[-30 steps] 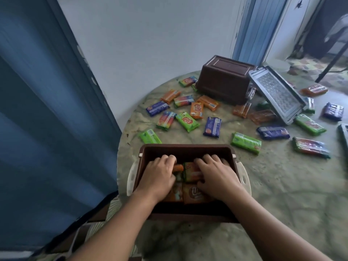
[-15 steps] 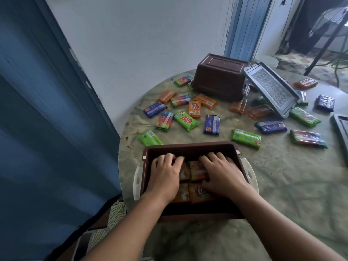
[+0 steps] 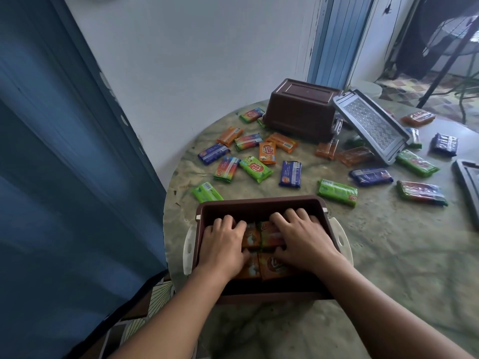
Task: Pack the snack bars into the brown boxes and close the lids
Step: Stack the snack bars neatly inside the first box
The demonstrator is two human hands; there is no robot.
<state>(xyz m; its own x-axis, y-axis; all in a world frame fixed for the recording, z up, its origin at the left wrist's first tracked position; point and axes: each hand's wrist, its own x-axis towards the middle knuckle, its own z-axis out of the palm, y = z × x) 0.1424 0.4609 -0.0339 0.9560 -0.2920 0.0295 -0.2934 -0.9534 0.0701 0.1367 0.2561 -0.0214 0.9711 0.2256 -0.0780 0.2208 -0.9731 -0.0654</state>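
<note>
An open brown box [image 3: 259,203] with white side latches stands at the table's near edge. Both my hands are inside it, palms down. My left hand [image 3: 224,246] presses flat on the left side of the orange snack bars [image 3: 269,266] packed in the box; my right hand [image 3: 300,240] presses on the right side with fingers spread. Several loose bars in orange, green, blue and rainbow wrappers lie on the table beyond, such as a green bar [image 3: 256,168] and a blue bar [image 3: 290,174]. A second brown box [image 3: 300,112] stands upside down at the back.
A grey lid [image 3: 373,125] leans against the upturned box. Another grey lid [image 3: 469,182] lies at the right edge. The round table [image 3: 388,255] has a mottled green cover. A blue door stands on the left, a white wall behind.
Both hands shifted slightly forward in the box and their fingers flattened onto the bars. The camera view moved a little; nothing else on the table moved.
</note>
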